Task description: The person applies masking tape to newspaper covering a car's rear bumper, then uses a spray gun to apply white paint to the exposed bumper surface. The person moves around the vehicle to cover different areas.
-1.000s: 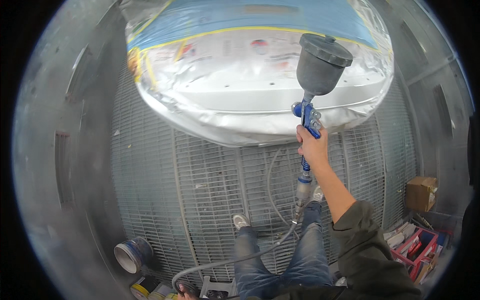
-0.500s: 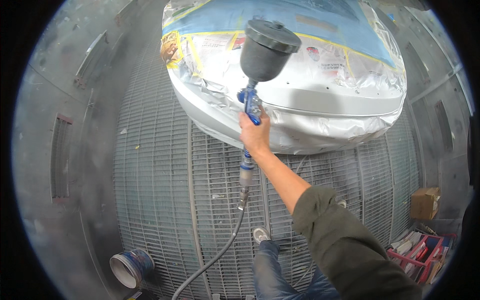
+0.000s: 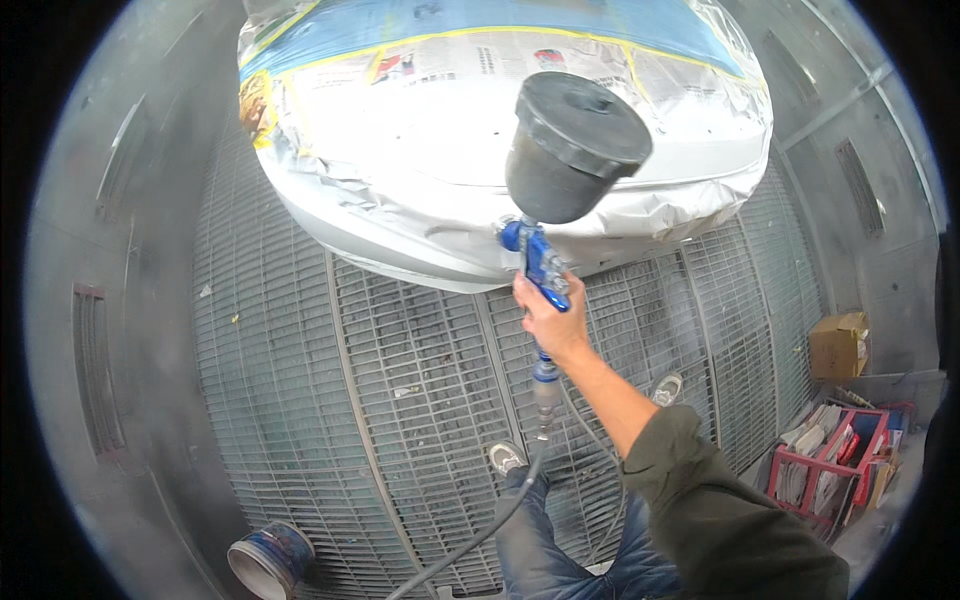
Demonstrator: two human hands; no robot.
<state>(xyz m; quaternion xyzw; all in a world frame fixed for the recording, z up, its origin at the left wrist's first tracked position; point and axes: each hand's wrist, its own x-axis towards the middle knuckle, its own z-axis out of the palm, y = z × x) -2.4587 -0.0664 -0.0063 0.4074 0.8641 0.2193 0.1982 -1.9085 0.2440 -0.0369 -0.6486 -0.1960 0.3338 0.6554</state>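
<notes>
The right hand point(image 3: 557, 328) wraps its fingers around the handle of a blue gun point(image 3: 536, 258); the left hand is out of frame, so its state cannot be told. The gun hangs above the floor's grating point(image 3: 280, 350), in front of the car's near edge, with a dark lidded cup point(image 3: 575, 150) on top and a grey hose point(image 3: 480, 535) trailing from its foot.

Beyond it, at the grating's far edge, stands a white car point(image 3: 350, 225), covered in paper point(image 3: 460, 65), blue film point(image 3: 480, 18) and yellow tape point(image 3: 400, 43). Two shoes point(image 3: 508, 458) rest on the slatted bars toward the near edge.

At the grating's near left corner is a bucket point(image 3: 285, 548). Just beside its right edge sit a cardboard box point(image 3: 838, 345) and, nearer, a red rack point(image 3: 818, 463) of papers. Grey walls point(image 3: 160, 330) with slotted vents point(image 3: 97, 370) rise on both sides.
</notes>
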